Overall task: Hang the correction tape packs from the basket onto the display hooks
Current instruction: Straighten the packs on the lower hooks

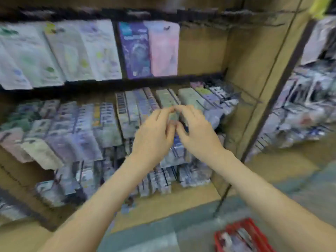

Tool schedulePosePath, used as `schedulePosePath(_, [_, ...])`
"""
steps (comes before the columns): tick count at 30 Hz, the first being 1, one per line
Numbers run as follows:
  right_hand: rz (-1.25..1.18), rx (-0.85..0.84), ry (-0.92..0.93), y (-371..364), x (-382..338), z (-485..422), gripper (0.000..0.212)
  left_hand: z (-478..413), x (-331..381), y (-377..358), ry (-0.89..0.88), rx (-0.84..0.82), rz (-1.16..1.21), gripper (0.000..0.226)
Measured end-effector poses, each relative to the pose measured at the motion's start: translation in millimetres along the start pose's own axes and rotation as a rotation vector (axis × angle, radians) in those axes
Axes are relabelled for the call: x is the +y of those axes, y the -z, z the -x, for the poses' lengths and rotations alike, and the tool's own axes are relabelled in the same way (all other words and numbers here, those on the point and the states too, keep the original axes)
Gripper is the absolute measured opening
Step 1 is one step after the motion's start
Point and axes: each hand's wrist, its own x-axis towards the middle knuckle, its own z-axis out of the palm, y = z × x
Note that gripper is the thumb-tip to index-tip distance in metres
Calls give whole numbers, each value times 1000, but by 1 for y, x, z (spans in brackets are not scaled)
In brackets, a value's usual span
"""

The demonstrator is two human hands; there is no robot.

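Both hands are meeting at chest height in front of the display. The step in hand looks like threading a pack's hang-hole onto a hook. The left hand (154, 131) and right hand (197, 132) are each pinching the top of a small greenish pack (174, 116) between curled fingertips and thumb, with the thumbs nearly touching beneath it. Blur is hiding the hole and the hook's tip.

To do this well, I'd say they should be keeping the pack's top square to the hook and feeding the hole over the tip. Then they should be sliding it back against the hung packs (109, 124) just beyond and left of the fingers.

A bare hook (245, 93) is sticking out right of the right hand. Both forearms are reaching up and forward, wrists angling inward. The basket (241, 235) is sitting low beneath the right forearm, with more packs in it.
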Motion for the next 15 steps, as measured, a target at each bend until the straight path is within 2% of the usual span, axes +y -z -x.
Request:
schedulePosePath(3, [47,-104,-235,23,82,91,40,41,39,-104,33,-262,80,50])
schedulePosePath(5, [51,-163,-408,31,128,148,41,71,61,-167,75,-443,131,47])
schedulePosePath(9, [45,-229,-685,33,208,244,40,124,88,-274,129,-712,206,52])
schedulePosePath(11, [53,-263,-804,29,247,283,40,147,91,-325,154,-811,189,48])
schedulePosePath(14, [80,-348,-1008,13,301,334,40,173,89,-399,186,-1048,126,49])
schedulePosePath(15, [86,-366,-1067,6,318,353,41,184,86,-424,180,-1061,113,48])
